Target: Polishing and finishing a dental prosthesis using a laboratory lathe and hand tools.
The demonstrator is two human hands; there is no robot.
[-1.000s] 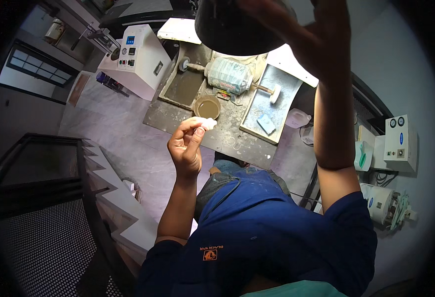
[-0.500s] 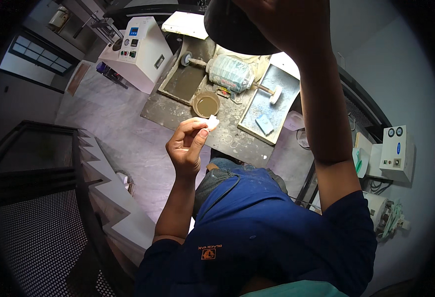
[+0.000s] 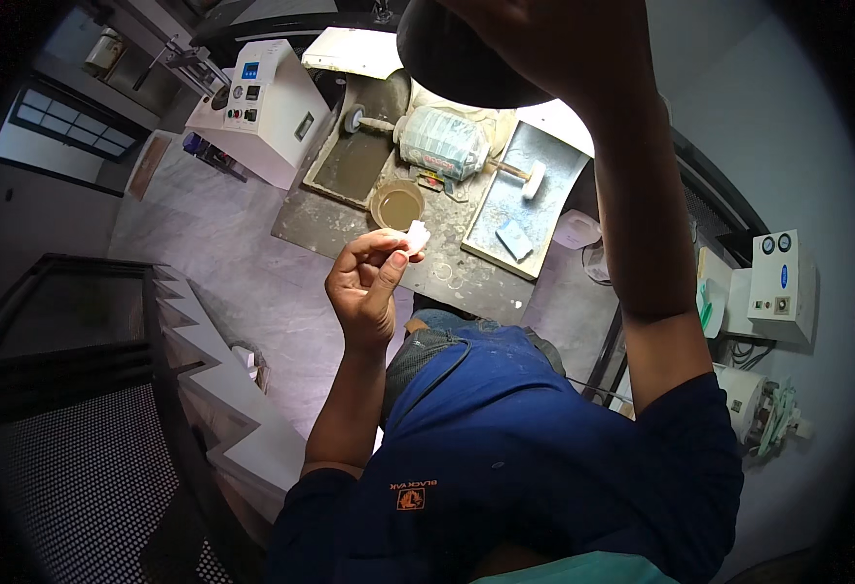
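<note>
small pale piece is pinched between thumb and fingers of the left hand, sticking out past the fingertips on the far, right side. long axis looks to run up the view with a slight lean right — glare washes it out, exact shape can't tell. left hand is clearly nearer; right hand is way up at the black lamp shade, fingers dark and partly cut off, so can't tell if it grips or just rests. piece shows just on the near side of the brown bowl, apart from its rim in view; height over the bench unclear. left hand overlaps the bench's front edge. gritty strip of bench gives sideways room between hand and right tray; bowl and wrapped motor bound the far side — white wheel sits farther right, over the tray.
</note>
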